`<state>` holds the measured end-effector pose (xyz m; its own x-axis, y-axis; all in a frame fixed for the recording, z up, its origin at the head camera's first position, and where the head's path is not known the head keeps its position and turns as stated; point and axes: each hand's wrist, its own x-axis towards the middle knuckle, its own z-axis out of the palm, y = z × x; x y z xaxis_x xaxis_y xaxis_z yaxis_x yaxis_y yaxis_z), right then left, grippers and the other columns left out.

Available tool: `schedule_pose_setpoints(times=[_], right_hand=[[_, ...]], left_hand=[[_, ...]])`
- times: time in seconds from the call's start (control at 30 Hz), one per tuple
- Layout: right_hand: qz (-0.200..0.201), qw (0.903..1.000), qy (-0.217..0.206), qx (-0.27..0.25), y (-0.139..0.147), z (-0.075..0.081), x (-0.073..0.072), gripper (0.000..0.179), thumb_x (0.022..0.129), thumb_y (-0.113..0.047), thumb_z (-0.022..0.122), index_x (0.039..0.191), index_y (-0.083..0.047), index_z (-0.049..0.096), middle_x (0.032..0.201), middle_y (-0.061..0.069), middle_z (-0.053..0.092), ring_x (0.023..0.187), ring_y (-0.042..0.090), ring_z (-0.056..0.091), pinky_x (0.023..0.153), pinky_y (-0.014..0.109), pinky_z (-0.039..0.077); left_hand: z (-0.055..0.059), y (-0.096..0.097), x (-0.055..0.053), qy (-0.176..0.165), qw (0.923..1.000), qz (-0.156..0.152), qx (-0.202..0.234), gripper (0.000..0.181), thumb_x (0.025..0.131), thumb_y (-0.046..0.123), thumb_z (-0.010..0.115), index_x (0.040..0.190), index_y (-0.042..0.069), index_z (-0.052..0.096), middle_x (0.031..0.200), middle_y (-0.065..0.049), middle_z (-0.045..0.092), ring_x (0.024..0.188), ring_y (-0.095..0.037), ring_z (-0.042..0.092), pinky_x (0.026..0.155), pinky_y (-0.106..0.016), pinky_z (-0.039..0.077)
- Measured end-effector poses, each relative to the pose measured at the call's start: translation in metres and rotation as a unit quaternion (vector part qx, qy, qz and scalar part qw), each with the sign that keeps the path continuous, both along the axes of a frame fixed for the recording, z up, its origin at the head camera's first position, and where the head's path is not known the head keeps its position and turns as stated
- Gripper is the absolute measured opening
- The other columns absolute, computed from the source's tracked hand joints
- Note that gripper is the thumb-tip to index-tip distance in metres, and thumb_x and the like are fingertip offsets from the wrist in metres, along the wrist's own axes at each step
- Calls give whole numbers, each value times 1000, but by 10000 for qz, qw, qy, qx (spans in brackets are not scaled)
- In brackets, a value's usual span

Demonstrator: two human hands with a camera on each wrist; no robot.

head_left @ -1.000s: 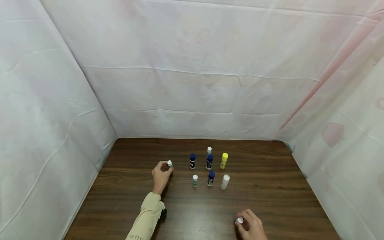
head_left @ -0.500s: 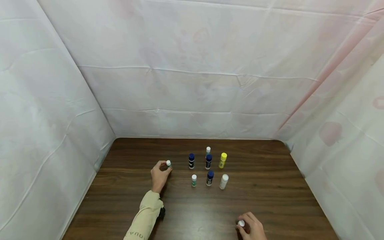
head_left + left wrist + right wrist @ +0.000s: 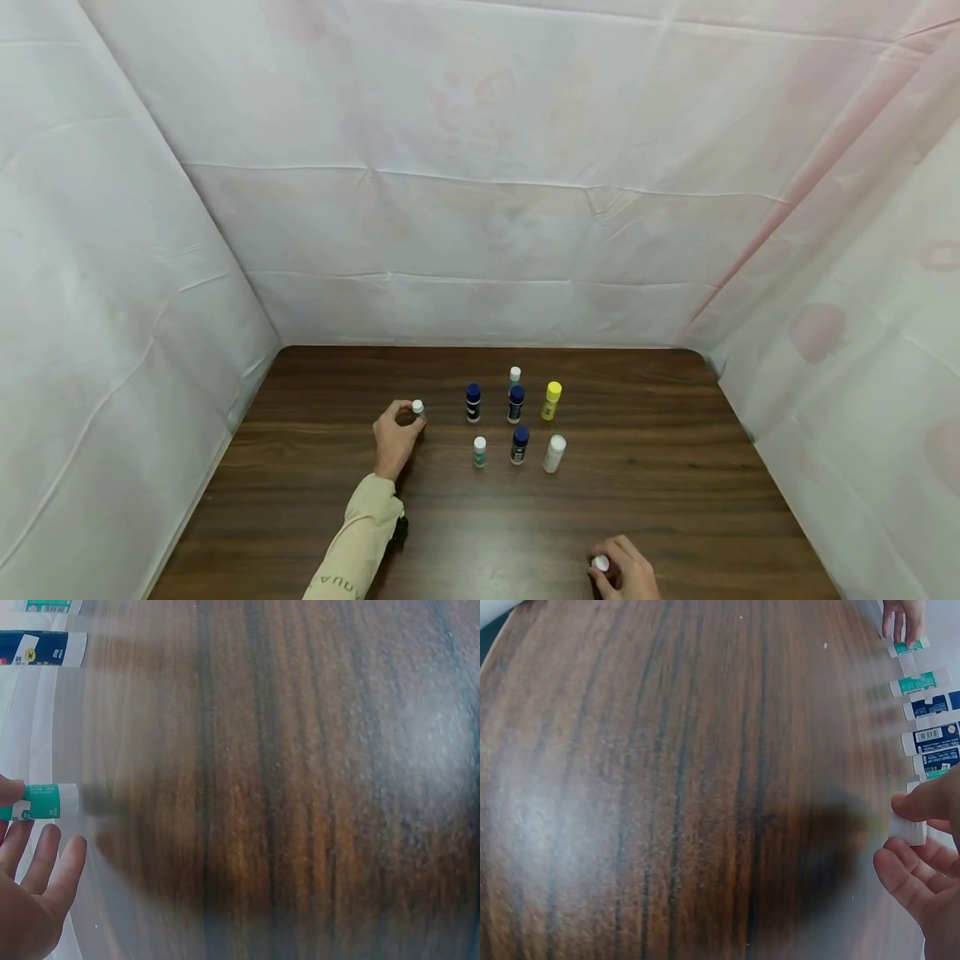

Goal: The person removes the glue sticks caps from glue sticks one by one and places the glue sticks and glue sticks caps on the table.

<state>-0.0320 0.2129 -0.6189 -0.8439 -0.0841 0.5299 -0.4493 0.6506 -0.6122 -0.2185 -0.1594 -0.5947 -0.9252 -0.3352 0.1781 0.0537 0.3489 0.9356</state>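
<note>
At the left of the group, my left hand (image 3: pixel 395 442) pinches a small glue stick (image 3: pixel 417 407) between thumb and fingers. In the left wrist view this glue stick shows a green label (image 3: pixel 43 801) and a white end, with the other fingers loosely spread below it. Near the front right of the table, my right hand (image 3: pixel 630 575) pinches a white cylindrical stick (image 3: pixel 600 563). Only its plain white side (image 3: pixel 907 828) shows in the right wrist view; fingers cover the rest, and I cannot tell its kind.
Upright sticks stand mid-table: several with navy caps (image 3: pixel 519 447), a green-labelled one (image 3: pixel 479 452), a plain white one (image 3: pixel 554 455), a yellow one (image 3: pixel 551 402) and a white-capped one (image 3: pixel 514 379) at the back. White cloth (image 3: pixel 450 308) hangs around the brown wooden table (image 3: pixel 315 467).
My right hand has shifted slightly toward the near edge with the white stick. The left hand keeps its hold in the same place. The head view has turned slightly right.
</note>
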Motion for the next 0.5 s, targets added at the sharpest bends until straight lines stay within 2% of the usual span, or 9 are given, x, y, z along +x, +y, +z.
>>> schedule_pose_setpoints(times=[0.2, 0.5], right_hand=[[158, 9997, 173, -35, 1, -4, -1, 45, 46, 15, 81, 78, -10, 63, 78, -6, 52, 55, -5, 42, 42, 9, 32], [326, 9987, 392, 77, 6, -13, 0, 44, 45, 12, 79, 79, -11, 63, 78, -6, 52, 56, -7, 42, 45, 7, 33]], left_hand=[[0, 1, 2, 34, 9999, -36, -96, 22, 73, 0, 76, 94, 3, 67, 92, -14, 69, 89, -29, 65, 78, -44, 49], [-1, 2, 0, -55, 9999, -47, -80, 22, 74, 1, 76, 94, 4, 68, 93, -13, 69, 90, -28, 65, 78, -42, 49]])
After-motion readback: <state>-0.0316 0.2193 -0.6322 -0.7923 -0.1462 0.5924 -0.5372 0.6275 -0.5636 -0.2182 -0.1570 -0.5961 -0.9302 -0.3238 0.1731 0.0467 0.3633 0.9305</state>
